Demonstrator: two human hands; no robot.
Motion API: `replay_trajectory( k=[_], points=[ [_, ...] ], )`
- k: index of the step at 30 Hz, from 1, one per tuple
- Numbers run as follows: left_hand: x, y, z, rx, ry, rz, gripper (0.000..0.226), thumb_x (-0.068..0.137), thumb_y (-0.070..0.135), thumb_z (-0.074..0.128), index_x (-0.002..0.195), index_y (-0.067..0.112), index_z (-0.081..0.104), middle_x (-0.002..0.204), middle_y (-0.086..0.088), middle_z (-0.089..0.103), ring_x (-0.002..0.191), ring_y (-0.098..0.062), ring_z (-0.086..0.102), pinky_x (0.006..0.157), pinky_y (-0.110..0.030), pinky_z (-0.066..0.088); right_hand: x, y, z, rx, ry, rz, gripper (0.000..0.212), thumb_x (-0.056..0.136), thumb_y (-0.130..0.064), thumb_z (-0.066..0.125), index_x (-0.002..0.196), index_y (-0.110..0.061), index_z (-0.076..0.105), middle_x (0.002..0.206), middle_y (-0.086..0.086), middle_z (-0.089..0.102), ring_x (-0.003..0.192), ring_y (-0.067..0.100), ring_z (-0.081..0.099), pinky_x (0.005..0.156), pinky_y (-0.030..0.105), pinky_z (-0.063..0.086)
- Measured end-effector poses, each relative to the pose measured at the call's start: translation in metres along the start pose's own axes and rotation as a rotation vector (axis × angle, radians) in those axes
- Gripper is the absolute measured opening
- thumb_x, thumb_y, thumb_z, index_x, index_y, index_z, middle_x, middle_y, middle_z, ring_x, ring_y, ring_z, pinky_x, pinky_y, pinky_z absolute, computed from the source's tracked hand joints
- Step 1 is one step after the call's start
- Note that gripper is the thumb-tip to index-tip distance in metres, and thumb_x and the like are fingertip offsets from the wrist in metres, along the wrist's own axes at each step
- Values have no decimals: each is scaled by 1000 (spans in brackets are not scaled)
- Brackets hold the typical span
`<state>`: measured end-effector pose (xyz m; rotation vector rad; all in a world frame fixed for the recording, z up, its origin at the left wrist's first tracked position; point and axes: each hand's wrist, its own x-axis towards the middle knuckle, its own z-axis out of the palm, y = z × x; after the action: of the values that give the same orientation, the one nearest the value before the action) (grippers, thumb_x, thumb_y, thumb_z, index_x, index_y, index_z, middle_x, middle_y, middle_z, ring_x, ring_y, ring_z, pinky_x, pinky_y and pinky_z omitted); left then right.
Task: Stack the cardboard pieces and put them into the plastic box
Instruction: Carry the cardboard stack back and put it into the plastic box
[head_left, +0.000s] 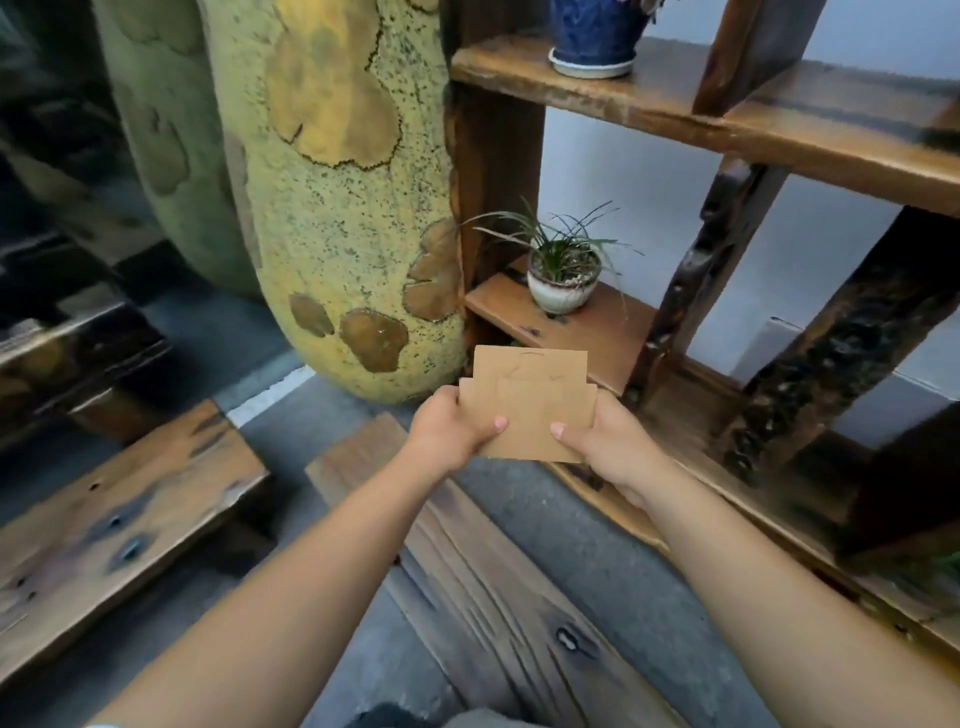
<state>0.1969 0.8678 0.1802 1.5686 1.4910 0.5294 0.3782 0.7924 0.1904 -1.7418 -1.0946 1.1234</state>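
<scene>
A stack of flat brown cardboard pieces (530, 395) is held in front of me, above the floor, with its edges slightly out of line. My left hand (451, 427) grips the stack's left side, thumb on top. My right hand (605, 441) grips its right side, thumb on top as well. No plastic box is in view.
A huge yellow-green mottled vase (322, 197) stands just beyond the cardboard. A dark wooden shelf unit (727, 124) at the right holds a small potted plant (563, 275) and a blue pot (597, 36). Wooden planks (467, 582) and a low bench (119, 519) lie on the grey floor.
</scene>
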Motion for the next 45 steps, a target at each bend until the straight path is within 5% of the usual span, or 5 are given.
replay_trajectory(
  k=[14, 27, 33, 40, 45],
  points=[
    [-29, -166, -216, -58, 305, -168, 46, 75, 33, 78, 111, 14, 56, 114, -6, 65, 99, -22, 60, 82, -34, 49, 26, -92, 264, -237, -292, -83, 43, 88, -12, 66, 129, -14, 53, 128, 4, 61, 119, 24, 55, 104, 45, 43],
    [-159, -331, -367, -309, 755, -481, 38, 75, 31, 79, 103, 21, 56, 107, 3, 65, 94, -16, 61, 81, -30, 50, -12, -141, 534, -455, -807, -282, 48, 84, -12, 72, 127, -11, 53, 125, 8, 63, 117, 26, 58, 102, 45, 45],
    [-221, -376, -383, -351, 986, -679, 39, 74, 34, 79, 97, 23, 51, 108, -2, 65, 95, -20, 60, 73, -27, 44, -52, -147, 622, -517, -1019, -381, 45, 82, -10, 73, 124, -13, 57, 121, 6, 66, 112, 24, 61, 98, 46, 48],
    [-300, -411, -353, -604, 1367, -957, 51, 76, 35, 77, 117, 16, 52, 114, -3, 63, 100, -21, 60, 86, -38, 51, -120, -133, 713, -714, -1465, -599, 39, 81, -17, 74, 116, -20, 57, 119, 5, 67, 110, 25, 62, 98, 48, 48],
    [-347, -407, -316, -742, 1586, -1076, 36, 77, 30, 77, 103, 27, 52, 91, 11, 62, 74, 3, 54, 50, -13, 41, -172, -109, 737, -808, -1697, -747, 42, 80, -25, 75, 117, -25, 55, 119, 1, 65, 109, 21, 60, 95, 38, 49]
  ],
)
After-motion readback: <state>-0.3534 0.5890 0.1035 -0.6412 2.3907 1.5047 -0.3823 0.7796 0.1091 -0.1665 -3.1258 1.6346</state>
